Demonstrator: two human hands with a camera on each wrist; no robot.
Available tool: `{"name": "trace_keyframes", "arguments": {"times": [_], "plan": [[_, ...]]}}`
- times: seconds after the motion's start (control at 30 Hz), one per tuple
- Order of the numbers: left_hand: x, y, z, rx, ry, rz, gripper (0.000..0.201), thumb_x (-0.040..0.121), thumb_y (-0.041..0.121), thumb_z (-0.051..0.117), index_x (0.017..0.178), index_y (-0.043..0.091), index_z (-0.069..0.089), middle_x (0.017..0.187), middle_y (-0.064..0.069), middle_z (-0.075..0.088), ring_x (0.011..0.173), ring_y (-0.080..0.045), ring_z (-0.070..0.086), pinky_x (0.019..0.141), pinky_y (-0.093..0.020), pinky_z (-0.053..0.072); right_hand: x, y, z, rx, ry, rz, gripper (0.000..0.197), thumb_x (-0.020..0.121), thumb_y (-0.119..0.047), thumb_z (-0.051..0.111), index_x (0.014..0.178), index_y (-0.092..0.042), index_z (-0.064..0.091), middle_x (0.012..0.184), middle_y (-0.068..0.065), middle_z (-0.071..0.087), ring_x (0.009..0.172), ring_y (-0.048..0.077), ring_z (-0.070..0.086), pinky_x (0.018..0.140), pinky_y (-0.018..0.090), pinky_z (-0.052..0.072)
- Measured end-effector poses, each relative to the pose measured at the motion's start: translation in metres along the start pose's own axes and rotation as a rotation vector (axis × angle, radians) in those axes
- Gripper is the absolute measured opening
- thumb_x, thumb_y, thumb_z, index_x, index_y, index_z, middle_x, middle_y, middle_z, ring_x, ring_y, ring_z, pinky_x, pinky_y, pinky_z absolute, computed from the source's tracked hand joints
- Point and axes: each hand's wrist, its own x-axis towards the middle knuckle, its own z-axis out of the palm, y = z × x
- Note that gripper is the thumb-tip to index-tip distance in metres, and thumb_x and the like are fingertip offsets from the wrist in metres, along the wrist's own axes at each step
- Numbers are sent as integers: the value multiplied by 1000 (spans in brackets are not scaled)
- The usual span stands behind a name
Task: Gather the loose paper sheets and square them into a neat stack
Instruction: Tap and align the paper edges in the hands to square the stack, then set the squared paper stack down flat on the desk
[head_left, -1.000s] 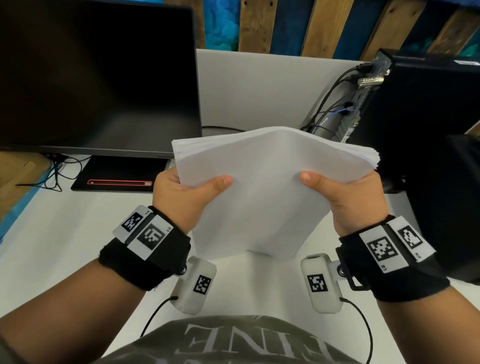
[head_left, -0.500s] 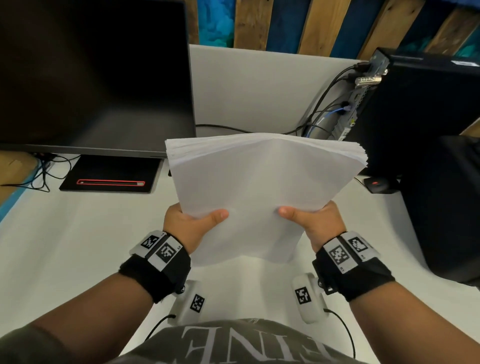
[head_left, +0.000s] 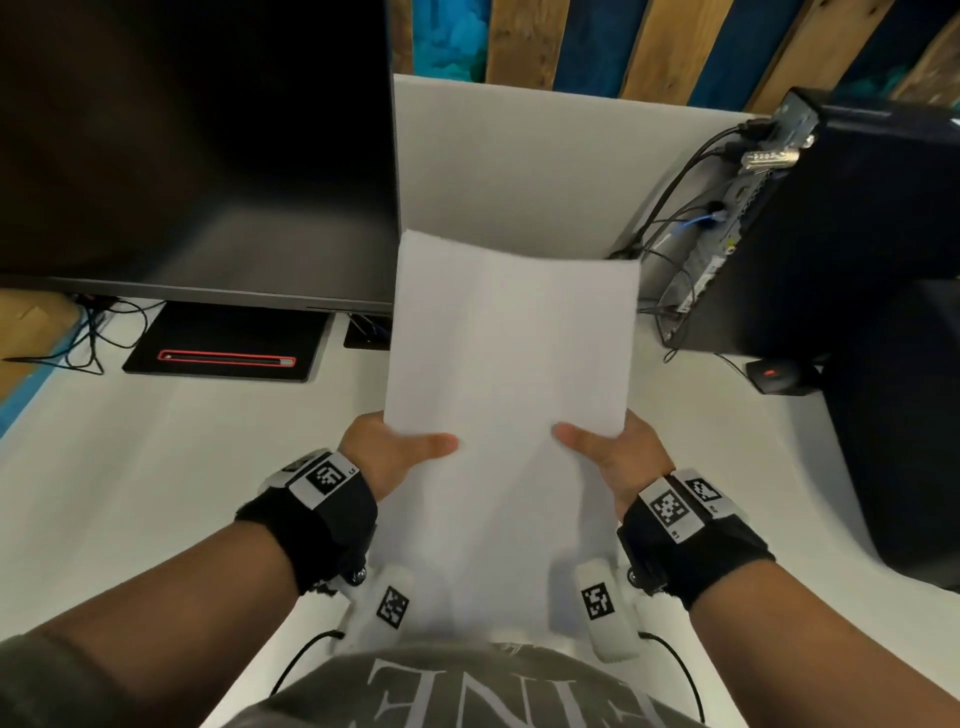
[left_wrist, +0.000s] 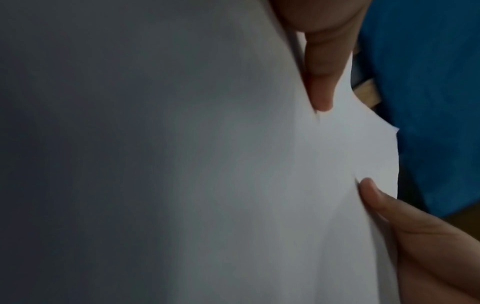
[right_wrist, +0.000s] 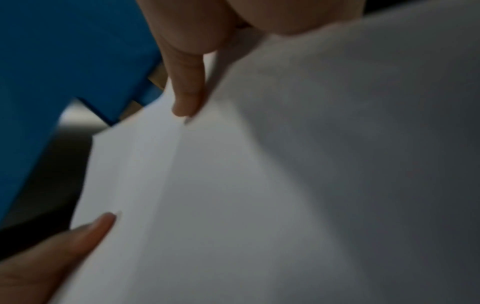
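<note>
A stack of white paper sheets (head_left: 511, 374) is held up in front of me, long side running away from me, over the white desk (head_left: 156, 493). My left hand (head_left: 395, 452) grips its left edge, thumb on top. My right hand (head_left: 608, 452) grips the right edge the same way. In the left wrist view the paper (left_wrist: 207, 164) fills the frame, with fingers (left_wrist: 322, 78) pressed on its underside. The right wrist view shows the paper (right_wrist: 259, 185) with fingers (right_wrist: 187, 92) under it. The stack's near end is blurred and reaches down toward my shirt.
A dark monitor (head_left: 192, 150) stands at the back left, a black pad with a red-outlined pen (head_left: 228, 345) under it. A black computer tower (head_left: 831, 223) with cables stands at the back right, a small black device with a red light (head_left: 776, 376) beside it.
The stack turned from lying wide across my view to pointing lengthwise away from me. Both hands dropped lower and came closer together, holding on throughout.
</note>
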Motion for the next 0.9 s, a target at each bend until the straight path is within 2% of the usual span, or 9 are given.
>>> {"name": "trace_keyframes", "arguments": {"times": [0.13,0.2,0.33,0.47,0.53,0.6,0.67,0.8,0.9], "plan": [[3,-29,0,67,-8,-162,32,66,17,80,94,10,66,98,-11,67,91,-25,62,89,-32,48,13,32,8,-84,-35,212,44,71,-23,77,109,-15,58,112,5,65,102,24,60,91,35,44],[7,-40,-3,133,-6,-242,48,63,23,83,104,5,66,103,-13,68,95,-26,62,89,-31,47,17,42,13,-178,-20,308,53,74,-29,74,117,-7,54,120,12,62,108,29,57,96,39,45],[22,-56,-9,284,-30,-348,101,26,53,79,114,7,64,113,-14,68,103,-30,63,98,-39,48,19,53,26,-372,-27,389,50,89,-23,57,129,5,44,134,19,50,123,34,47,105,38,37],[44,-78,-12,344,-56,-414,116,13,59,79,117,10,62,117,-12,67,107,-30,62,99,-40,47,22,58,33,-530,-22,443,47,95,-20,44,134,6,36,140,20,43,128,33,43,102,31,34],[46,-77,-9,323,-63,-428,108,18,54,84,114,9,64,116,-12,67,105,-30,63,99,-41,47,25,56,35,-570,-3,456,48,96,-21,41,136,5,33,141,19,42,128,33,42,101,30,35],[42,-67,-4,320,-69,-424,76,44,37,87,109,6,65,114,-13,67,104,-30,63,99,-41,47,27,54,35,-593,14,458,49,97,-22,39,138,4,31,143,19,40,129,33,41,101,31,34],[41,-59,0,304,-69,-404,57,56,22,84,107,4,65,112,-15,67,101,-29,62,96,-37,48,29,51,35,-606,23,460,51,97,-23,39,140,2,28,144,20,39,130,34,40,102,32,33],[55,-54,5,411,-11,-286,51,72,24,72,117,8,54,111,-7,63,93,-28,59,84,-34,48,36,50,35,-667,54,443,53,96,-26,42,139,2,30,142,20,42,129,35,42,103,34,33],[65,-53,5,572,39,-251,37,81,21,55,114,8,51,101,-6,60,85,-28,56,79,-32,46,43,48,36,-686,60,441,56,95,-28,44,139,1,29,141,21,43,128,36,43,104,36,33]]}}
